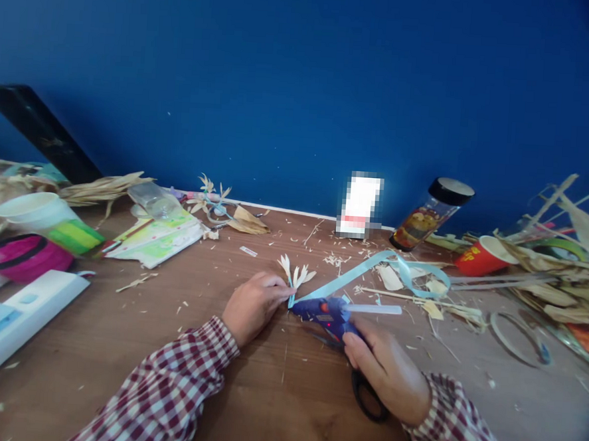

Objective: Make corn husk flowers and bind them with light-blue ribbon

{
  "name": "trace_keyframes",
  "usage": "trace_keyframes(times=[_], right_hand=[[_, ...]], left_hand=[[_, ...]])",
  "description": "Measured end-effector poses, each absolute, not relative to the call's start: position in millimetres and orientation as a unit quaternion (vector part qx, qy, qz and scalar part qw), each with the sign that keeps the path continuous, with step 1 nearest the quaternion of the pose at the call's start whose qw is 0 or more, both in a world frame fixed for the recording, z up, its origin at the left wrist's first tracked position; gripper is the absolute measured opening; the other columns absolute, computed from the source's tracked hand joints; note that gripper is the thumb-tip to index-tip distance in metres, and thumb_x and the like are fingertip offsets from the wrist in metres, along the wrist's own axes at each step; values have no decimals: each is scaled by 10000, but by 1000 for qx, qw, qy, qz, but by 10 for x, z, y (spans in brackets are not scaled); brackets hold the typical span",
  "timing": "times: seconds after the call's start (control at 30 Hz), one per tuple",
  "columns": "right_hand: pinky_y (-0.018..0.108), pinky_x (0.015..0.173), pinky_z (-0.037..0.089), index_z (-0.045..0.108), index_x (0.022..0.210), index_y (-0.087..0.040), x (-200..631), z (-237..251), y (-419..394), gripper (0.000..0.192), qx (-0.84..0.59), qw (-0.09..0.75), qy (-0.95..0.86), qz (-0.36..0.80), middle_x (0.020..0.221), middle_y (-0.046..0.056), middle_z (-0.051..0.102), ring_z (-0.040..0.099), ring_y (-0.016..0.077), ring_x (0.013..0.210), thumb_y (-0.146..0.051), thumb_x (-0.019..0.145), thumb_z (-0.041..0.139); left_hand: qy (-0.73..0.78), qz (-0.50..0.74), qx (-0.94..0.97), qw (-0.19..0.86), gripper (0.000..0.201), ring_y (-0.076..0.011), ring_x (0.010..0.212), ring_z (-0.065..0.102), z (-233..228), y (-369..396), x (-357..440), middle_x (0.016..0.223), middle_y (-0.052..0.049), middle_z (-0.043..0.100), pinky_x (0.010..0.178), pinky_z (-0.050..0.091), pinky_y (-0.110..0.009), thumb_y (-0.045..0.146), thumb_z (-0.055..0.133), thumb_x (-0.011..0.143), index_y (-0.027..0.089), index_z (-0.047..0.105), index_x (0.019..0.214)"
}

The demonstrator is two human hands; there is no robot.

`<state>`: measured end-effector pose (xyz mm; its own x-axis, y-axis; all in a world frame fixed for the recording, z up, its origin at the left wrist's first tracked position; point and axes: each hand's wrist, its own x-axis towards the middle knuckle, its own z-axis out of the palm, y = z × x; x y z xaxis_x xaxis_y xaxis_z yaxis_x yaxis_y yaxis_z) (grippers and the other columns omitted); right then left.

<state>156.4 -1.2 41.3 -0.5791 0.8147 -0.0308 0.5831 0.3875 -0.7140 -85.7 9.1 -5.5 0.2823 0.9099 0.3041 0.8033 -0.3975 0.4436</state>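
My left hand (257,303) pinches the base of a small corn husk flower (297,274) with pale pointed petals. Light blue ribbon (343,280) runs from its stem and curls away to the right. In my right hand (385,366) is a blue hot glue gun (326,313), its tip at the flower's stem. A clear glue stick (376,309) juts from the gun's back, and a small red light glows on its side. Beneath the right hand lie scissors, of which a black handle loop (368,398) shows.
To the left are a white power strip (23,324), a magenta pouch (27,262), a paper cup (45,222) and a painted booklet (156,239). A jar (429,215) leans by the blue wall. At right stand a red cup (486,255) and dried husks (560,277). Scraps litter the table.
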Motion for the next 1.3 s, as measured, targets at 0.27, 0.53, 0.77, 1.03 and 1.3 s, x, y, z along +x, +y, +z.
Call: trace_keyframes(times=[0.27, 0.53, 0.77, 1.03, 1.3], right_hand=[[247, 537, 387, 540, 878, -185, 1588, 418, -12, 262, -430, 165, -817, 346, 674, 22, 589, 533, 154, 598, -315, 898, 314], [246, 541, 379, 536, 958, -181, 1590, 392, -19, 271, -435, 173, -811, 350, 650, 14, 576, 525, 152, 583, -313, 904, 306], [250, 547, 369, 520, 896, -184, 1588, 366, -1, 260, -430, 177, -809, 359, 674, 19, 575, 517, 154, 600, -326, 902, 302], [248, 526, 350, 513, 806, -186, 1585, 358, 8, 274, -442, 181, -805, 352, 604, -4, 553, 502, 143, 549, -328, 902, 299], [241, 536, 359, 490, 747, -199, 1582, 365, -23, 266, -432, 186, -811, 348, 659, 8, 574, 522, 147, 611, -308, 904, 305]], left_hand=[[543, 259, 793, 98, 260, -158, 847, 520, -51, 93, -858, 910, -33, 637, 736, 421, -270, 272, 421, 850, 272, 650, 972], [547, 254, 792, 97, 255, -152, 840, 514, -52, 89, -855, 905, -30, 636, 734, 416, -265, 273, 425, 849, 268, 652, 965], [548, 252, 792, 95, 260, -150, 833, 517, -46, 93, -852, 897, -30, 636, 730, 416, -258, 290, 417, 851, 267, 658, 945], [542, 256, 795, 97, 263, -152, 821, 516, -51, 91, -848, 877, -40, 634, 721, 410, -265, 276, 414, 855, 248, 658, 949], [548, 250, 792, 98, 266, -149, 841, 511, -63, 91, -857, 904, -29, 632, 742, 409, -262, 296, 410, 854, 268, 651, 965]])
